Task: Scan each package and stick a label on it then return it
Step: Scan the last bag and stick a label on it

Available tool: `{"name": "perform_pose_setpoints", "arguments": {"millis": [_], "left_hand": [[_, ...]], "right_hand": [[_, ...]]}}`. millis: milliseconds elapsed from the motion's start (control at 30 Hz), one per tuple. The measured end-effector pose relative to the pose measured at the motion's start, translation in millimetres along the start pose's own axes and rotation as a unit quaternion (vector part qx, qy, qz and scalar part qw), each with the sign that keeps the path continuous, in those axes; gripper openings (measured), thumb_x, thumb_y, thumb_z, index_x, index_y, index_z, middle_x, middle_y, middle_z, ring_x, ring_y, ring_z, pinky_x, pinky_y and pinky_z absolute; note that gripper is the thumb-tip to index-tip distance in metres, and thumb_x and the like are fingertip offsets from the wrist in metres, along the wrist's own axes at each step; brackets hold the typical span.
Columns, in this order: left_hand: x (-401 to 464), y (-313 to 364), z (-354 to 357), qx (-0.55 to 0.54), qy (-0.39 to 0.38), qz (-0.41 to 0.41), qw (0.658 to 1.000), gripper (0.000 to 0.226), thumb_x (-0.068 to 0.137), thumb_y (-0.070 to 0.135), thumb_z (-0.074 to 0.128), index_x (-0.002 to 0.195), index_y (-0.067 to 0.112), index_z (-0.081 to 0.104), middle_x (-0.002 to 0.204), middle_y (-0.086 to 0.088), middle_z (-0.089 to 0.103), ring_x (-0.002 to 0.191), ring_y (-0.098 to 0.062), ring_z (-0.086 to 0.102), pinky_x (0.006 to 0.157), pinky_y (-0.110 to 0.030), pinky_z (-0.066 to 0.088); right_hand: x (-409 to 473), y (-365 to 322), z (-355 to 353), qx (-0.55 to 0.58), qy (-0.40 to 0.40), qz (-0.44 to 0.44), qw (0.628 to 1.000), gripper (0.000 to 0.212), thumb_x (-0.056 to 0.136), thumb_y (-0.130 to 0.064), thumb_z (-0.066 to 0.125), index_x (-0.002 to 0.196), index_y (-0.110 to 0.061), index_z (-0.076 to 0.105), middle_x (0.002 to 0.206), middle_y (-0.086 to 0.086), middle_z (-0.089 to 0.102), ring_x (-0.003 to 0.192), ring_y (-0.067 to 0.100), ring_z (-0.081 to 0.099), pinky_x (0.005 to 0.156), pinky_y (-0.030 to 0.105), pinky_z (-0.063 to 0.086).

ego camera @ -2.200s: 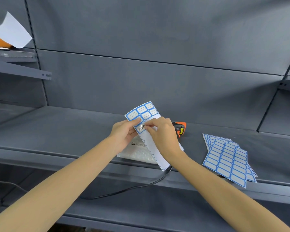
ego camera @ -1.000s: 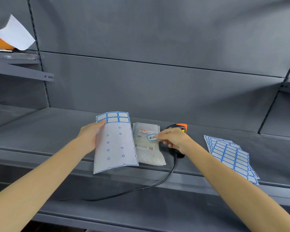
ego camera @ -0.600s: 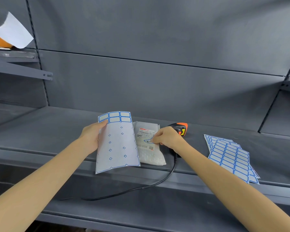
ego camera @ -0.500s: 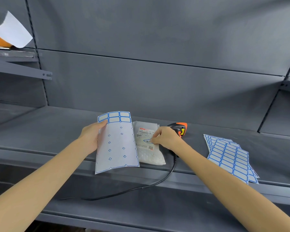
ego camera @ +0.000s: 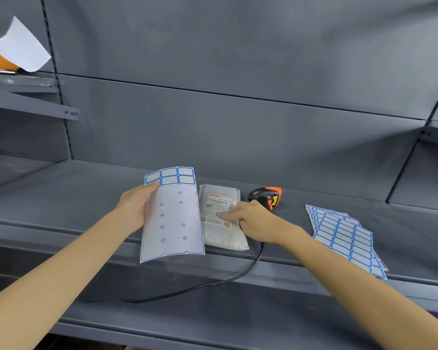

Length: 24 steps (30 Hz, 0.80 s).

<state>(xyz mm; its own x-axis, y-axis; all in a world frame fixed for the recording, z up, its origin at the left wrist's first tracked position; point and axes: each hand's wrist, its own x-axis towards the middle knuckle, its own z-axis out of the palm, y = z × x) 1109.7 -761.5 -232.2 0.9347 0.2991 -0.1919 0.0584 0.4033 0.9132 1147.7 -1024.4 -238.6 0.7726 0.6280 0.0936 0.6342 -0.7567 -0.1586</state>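
Head view: label going onto a package on the grey shelf.

Centre frame: white bubble-mailer package [ego camera: 221, 218] lies flat on the metal shelf [ego camera: 61, 198], long axis running from the front lip toward the back panel, printed shipping label at the far end. Right hand [ego camera: 250, 218] has its fingers extended, tips pressing a blue-bordered label [ego camera: 221, 214] onto the package. Left hand [ego camera: 134, 208] grips the left edge of a mostly peeled label sheet [ego camera: 172, 213], thumb on its face, sheet upright just left of the package. Black-and-orange barcode scanner [ego camera: 266, 197] lies behind the right hand, its cable [ego camera: 187, 289] trailing off the shelf lip. Right of frame: fanned stack of full label sheets [ego camera: 344, 236]. Upper left: white paper [ego camera: 20, 49] over something orange.
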Motion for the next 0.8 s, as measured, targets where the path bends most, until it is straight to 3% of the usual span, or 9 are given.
{"name": "perform_pose_setpoints", "arguments": {"millis": [167,300,367,500,600,700,800], "left_hand": [[-2,1,5,-0.003,-0.005,0.002,1.000,0.035,0.091,0.019,0.063,0.125,0.009,0.062,0.122,-0.010,0.065,0.085,-0.023,0.063,0.073,-0.035,0.052],[-6,4,15,-0.013,-0.024,0.006,1.000,0.036,0.092,0.018,0.062,0.126,0.008,0.061,0.122,-0.009,0.064,0.087,-0.023,0.063,0.071,-0.035,0.051],[-9,5,22,-0.026,-0.035,0.007,0.999,0.037,0.092,0.018,0.062,0.127,0.006,0.061,0.122,-0.009,0.064,0.086,-0.022,0.063,0.069,-0.033,0.050],[-17,3,47,-0.037,-0.051,0.010,0.998,0.037,0.091,0.017,0.063,0.126,0.006,0.062,0.123,-0.010,0.064,0.093,-0.024,0.063,0.076,-0.035,0.051],[-22,0,66,-0.038,-0.053,0.012,0.998,0.036,0.090,0.015,0.064,0.124,0.005,0.062,0.122,-0.012,0.065,0.100,-0.027,0.062,0.090,-0.038,0.051],[-24,-2,76,-0.024,-0.049,0.022,0.998,0.030,0.091,0.015,0.064,0.118,0.005,0.065,0.114,-0.011,0.068,0.095,-0.027,0.064,0.088,-0.039,0.053],[-19,-5,75,0.009,-0.048,0.052,0.997,0.022,0.092,0.014,0.061,0.113,0.007,0.061,0.107,-0.012,0.067,0.089,-0.025,0.065,0.076,-0.036,0.054]], "right_hand": [[-2,-1,-5,0.055,-0.021,0.023,0.998,0.060,0.089,0.006,0.034,0.134,-0.027,0.057,0.142,0.002,0.048,0.129,0.023,0.041,0.112,0.032,0.028],[-2,-9,-8,0.139,0.059,0.052,0.987,0.038,0.097,-0.008,0.039,0.124,-0.020,0.064,0.130,-0.002,0.059,0.104,0.019,0.058,0.091,0.020,0.039],[2,-17,-12,0.272,0.106,0.092,0.952,0.030,0.099,-0.021,0.043,0.119,-0.018,0.065,0.121,-0.004,0.064,0.103,0.016,0.059,0.086,0.021,0.043],[9,-38,-23,0.563,0.091,0.142,0.809,0.038,0.096,-0.042,0.050,0.116,-0.013,0.065,0.099,-0.003,0.070,0.087,0.014,0.063,0.081,0.028,0.050],[11,-47,-24,0.598,0.117,0.131,0.782,0.032,0.093,-0.034,0.059,0.111,-0.009,0.065,0.107,0.008,0.072,0.091,0.022,0.068,0.087,0.038,0.054],[8,-44,-25,0.596,0.166,0.127,0.775,0.009,0.092,-0.017,0.062,0.100,-0.014,0.066,0.091,0.002,0.072,0.075,0.017,0.069,0.067,0.028,0.057],[-4,-27,-34,0.590,0.211,0.130,0.769,0.006,0.091,-0.011,0.064,0.095,-0.015,0.067,0.083,0.001,0.071,0.063,0.011,0.068,0.056,0.023,0.055]]}}
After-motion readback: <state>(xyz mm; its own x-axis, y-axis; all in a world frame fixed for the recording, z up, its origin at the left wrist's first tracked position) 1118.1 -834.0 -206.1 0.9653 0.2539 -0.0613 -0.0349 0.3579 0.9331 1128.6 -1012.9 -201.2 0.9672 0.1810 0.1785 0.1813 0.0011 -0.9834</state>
